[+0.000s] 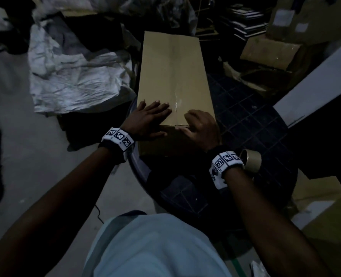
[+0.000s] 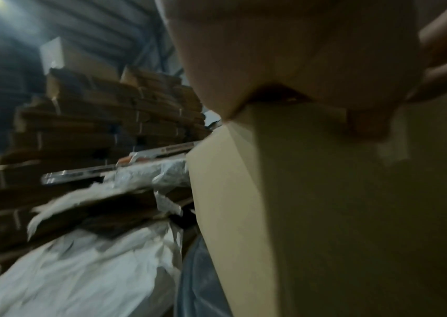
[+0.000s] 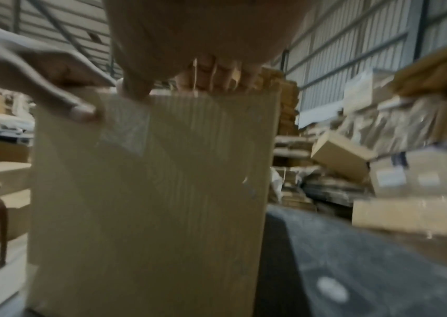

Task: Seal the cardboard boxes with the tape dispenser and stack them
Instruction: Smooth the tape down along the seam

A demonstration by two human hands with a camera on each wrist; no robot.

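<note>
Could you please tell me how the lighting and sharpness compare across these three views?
Head view: dim and underexposed but fairly sharp, with glare on the clear tape along the cardboard box. Left wrist view: motion-blurred, a bright lamp flaring at top left. Right wrist view: brighter, yet soft and smeared throughout.

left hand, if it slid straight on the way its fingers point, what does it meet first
Probably the shiny tape strip along the cardboard box seam: the left hand lies flat on the lid, fingers aimed up and right toward it.
</note>
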